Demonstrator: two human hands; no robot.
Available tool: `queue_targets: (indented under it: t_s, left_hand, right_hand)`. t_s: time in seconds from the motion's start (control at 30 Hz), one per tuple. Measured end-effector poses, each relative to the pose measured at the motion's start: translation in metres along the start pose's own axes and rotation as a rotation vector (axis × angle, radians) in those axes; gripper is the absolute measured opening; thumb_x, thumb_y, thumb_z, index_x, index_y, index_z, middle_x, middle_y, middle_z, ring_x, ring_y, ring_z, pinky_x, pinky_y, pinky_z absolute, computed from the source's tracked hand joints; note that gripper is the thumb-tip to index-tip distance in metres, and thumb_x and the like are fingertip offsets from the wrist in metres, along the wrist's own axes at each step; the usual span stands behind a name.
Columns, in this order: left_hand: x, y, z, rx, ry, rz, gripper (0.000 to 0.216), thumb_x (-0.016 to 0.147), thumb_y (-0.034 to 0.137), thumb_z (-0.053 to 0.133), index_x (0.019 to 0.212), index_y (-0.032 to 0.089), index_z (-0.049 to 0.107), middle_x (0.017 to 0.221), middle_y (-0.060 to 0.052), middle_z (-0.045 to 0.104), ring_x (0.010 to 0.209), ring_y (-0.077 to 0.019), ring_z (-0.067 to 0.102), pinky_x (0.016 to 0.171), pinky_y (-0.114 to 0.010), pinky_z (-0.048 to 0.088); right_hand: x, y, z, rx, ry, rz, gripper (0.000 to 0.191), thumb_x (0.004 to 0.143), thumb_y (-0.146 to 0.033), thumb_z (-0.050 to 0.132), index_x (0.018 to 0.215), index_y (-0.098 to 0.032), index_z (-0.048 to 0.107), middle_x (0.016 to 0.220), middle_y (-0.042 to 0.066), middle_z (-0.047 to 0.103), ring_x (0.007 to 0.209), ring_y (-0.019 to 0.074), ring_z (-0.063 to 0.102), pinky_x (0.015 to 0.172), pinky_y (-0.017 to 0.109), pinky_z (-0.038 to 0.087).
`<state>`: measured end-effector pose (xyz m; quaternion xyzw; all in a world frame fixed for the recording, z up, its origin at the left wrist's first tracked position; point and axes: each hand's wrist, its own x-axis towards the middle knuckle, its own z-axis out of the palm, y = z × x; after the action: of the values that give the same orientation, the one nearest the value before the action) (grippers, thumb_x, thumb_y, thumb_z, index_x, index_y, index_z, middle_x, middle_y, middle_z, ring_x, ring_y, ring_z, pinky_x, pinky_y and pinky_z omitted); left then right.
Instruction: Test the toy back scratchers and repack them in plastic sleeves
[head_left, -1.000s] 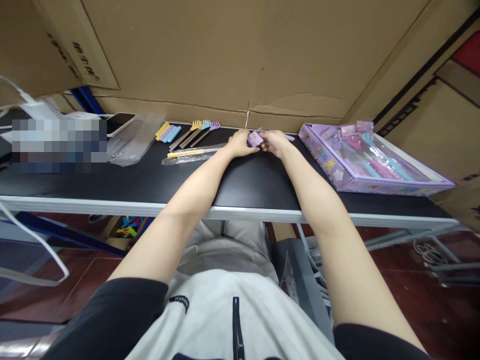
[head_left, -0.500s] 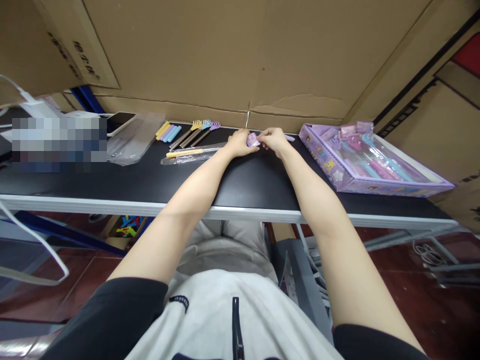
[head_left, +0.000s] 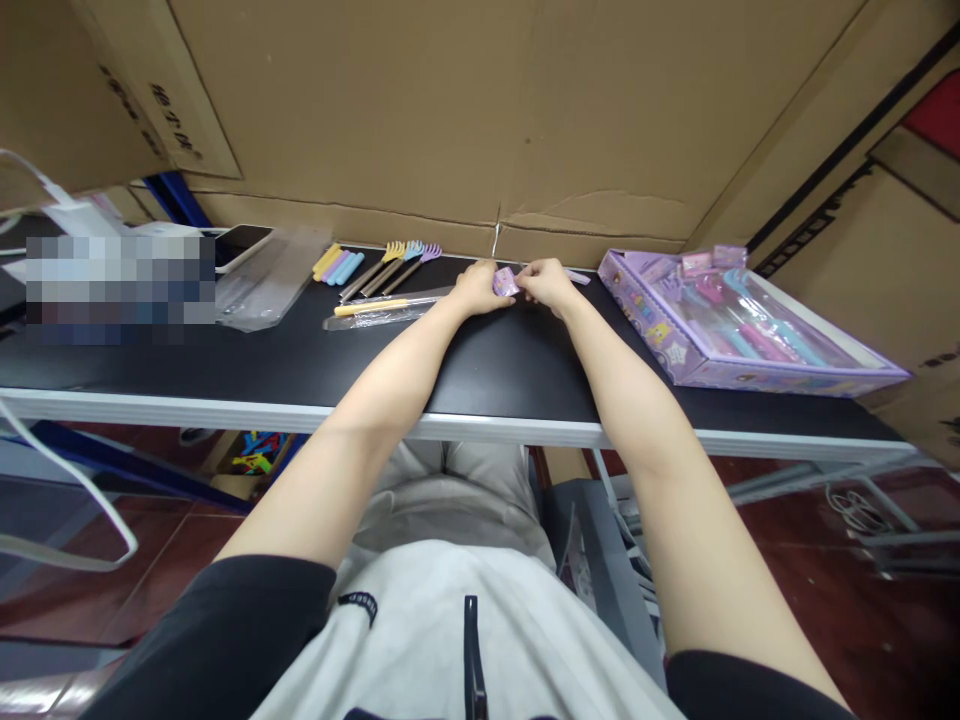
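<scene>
My left hand (head_left: 476, 287) is closed on a small purple printed card (head_left: 505, 282), with the thumb along its lower edge. At the card's right edge, the fingertips of my right hand (head_left: 547, 284) pinch together; just what lies between them is hard to see. From beneath my left hand a clear plastic bag (head_left: 352, 323) extends leftward, with a yellow stick handle (head_left: 371, 307) inside it. Several back scratcher heads on metal rods (head_left: 392, 265) in yellow, blue and purple lie behind the bag. Beside them are loose coloured grip sleeves (head_left: 337, 264).
A purple display box (head_left: 697, 362) holding wrapped back scratchers stands at the right. Leftward lie flat clear bags (head_left: 262, 290) and a phone (head_left: 241, 243). A strip of purple card (head_left: 577, 277) lies behind my right hand. Cardboard (head_left: 420, 120) walls the back of the black table (head_left: 510, 370).
Both hands stay in nearly the same place. The purple card has tilted slightly between them, and the fingers have shifted a little.
</scene>
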<state>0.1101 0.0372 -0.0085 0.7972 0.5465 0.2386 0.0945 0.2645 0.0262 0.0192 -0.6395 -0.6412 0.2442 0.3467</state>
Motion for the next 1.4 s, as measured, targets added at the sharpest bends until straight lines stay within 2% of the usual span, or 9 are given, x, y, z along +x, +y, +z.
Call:
queue_targets:
  t_s: [0.17,0.27,0.43,0.6,0.63,0.83,1.03,1.17,1.4]
  left_hand:
    - [-0.002,0.003,-0.002,0.012,-0.006,-0.009,0.061,0.089,0.035,0.083,0.141,0.011,0.062,0.154,-0.024,0.064,0.148,-0.0390,0.059,0.122,-0.049,0.049]
    - [-0.003,0.003,-0.002,0.017,-0.010,-0.051,0.067,0.088,0.037,0.085,0.145,0.014,0.059,0.156,-0.023,0.064,0.149,-0.0401,0.058,0.122,-0.052,0.050]
    - [-0.004,0.004,-0.002,0.020,-0.012,-0.058,0.066,0.089,0.036,0.083,0.147,0.014,0.059,0.157,-0.024,0.063,0.149,-0.0413,0.059,0.122,-0.054,0.050]
    - [-0.002,0.002,-0.001,0.006,0.012,-0.025,0.059,0.088,0.033,0.080,0.141,0.016,0.062,0.154,-0.022,0.066,0.146,-0.0409,0.061,0.121,-0.052,0.051]
    - [-0.001,0.001,0.000,0.002,0.020,-0.028,0.058,0.088,0.033,0.081,0.141,0.017,0.063,0.153,-0.022,0.067,0.145,-0.0409,0.062,0.120,-0.052,0.052]
    - [-0.003,-0.001,-0.002,0.004,0.021,-0.050,0.060,0.091,0.036,0.079,0.143,0.012,0.061,0.148,-0.024,0.069,0.144,-0.0402,0.063,0.119,-0.050,0.052]
    - [-0.001,-0.002,-0.001,-0.026,0.033,-0.077,0.065,0.089,0.034,0.082,0.147,0.015,0.058,0.151,-0.022,0.068,0.147,-0.0385,0.062,0.121,-0.049,0.050]
    - [0.001,-0.003,0.001,-0.052,0.037,-0.081,0.069,0.088,0.035,0.085,0.148,0.018,0.056,0.152,-0.021,0.067,0.149,-0.0380,0.060,0.122,-0.049,0.048]
    - [0.007,-0.010,-0.007,-0.030,-0.008,-0.053,0.074,0.087,0.042,0.088,0.149,0.016,0.057,0.152,-0.024,0.067,0.149,-0.0420,0.059,0.124,-0.061,0.045]
  right_hand:
    - [0.005,0.000,-0.002,-0.135,0.072,-0.127,0.026,0.086,-0.005,0.069,0.069,-0.022,0.060,0.076,0.005,0.064,0.088,0.0232,0.066,0.100,0.037,0.056]
    - [0.009,0.001,-0.002,-0.200,0.108,-0.204,0.028,0.082,-0.003,0.069,0.070,-0.024,0.056,0.088,0.011,0.071,0.108,0.0316,0.068,0.111,0.043,0.052]
    - [0.007,0.002,0.000,-0.334,0.132,-0.229,0.027,0.089,-0.004,0.065,0.075,-0.024,0.054,0.103,0.019,0.073,0.120,0.0398,0.067,0.115,0.052,0.049]
    - [0.003,0.003,0.001,-0.447,0.117,-0.327,0.005,0.096,-0.016,0.067,0.093,-0.020,0.067,0.117,0.023,0.075,0.127,0.0431,0.066,0.114,0.055,0.050]
    - [0.003,0.003,0.001,-0.451,0.114,-0.345,0.002,0.097,-0.020,0.067,0.096,-0.020,0.068,0.117,0.022,0.075,0.126,0.0425,0.066,0.114,0.055,0.050]
    - [0.003,0.001,-0.001,-0.276,0.112,-0.267,0.029,0.109,-0.042,0.061,0.088,-0.022,0.064,0.103,0.015,0.076,0.114,0.0321,0.070,0.107,0.042,0.053]
    - [0.004,0.002,-0.001,-0.161,0.028,-0.142,0.033,0.106,-0.021,0.060,0.073,-0.023,0.058,0.068,0.004,0.061,0.082,0.0230,0.067,0.093,0.033,0.054]
    - [0.003,0.003,0.003,-0.039,-0.016,-0.063,0.033,0.100,-0.012,0.066,0.069,-0.021,0.058,0.067,0.001,0.061,0.061,0.0148,0.055,0.078,0.028,0.053]
    - [0.006,0.004,0.003,-0.028,0.028,-0.016,0.033,0.101,-0.015,0.065,0.070,-0.021,0.060,0.061,0.000,0.058,0.054,0.0125,0.050,0.063,0.026,0.048]
